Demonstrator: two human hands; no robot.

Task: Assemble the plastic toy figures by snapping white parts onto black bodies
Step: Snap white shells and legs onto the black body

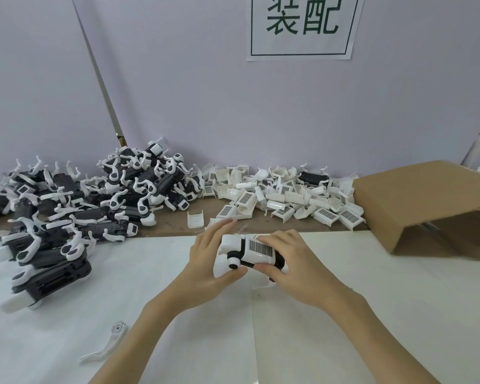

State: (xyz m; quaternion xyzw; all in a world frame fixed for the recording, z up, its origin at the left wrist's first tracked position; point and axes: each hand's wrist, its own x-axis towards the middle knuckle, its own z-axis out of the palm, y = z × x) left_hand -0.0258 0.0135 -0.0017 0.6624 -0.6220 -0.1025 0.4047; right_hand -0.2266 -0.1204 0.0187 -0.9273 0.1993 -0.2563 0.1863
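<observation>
I hold one toy figure above the white sheet near the table's middle. Its body is black, and a white shell with a dark grid patch sits on top of it. My left hand grips the figure's left end, thumb under a round black-and-white joint, fingers reaching behind. My right hand grips the right end, fingers curled over the grid shell and thumb at the front edge. A big heap of black bodies with white legs lies at the left. Loose white shells are piled along the wall behind my hands.
A tipped cardboard box lies open at the right. One loose white leg part rests on the sheet near my left forearm. A single white shell stands just beyond my left hand. The wall runs close behind the piles.
</observation>
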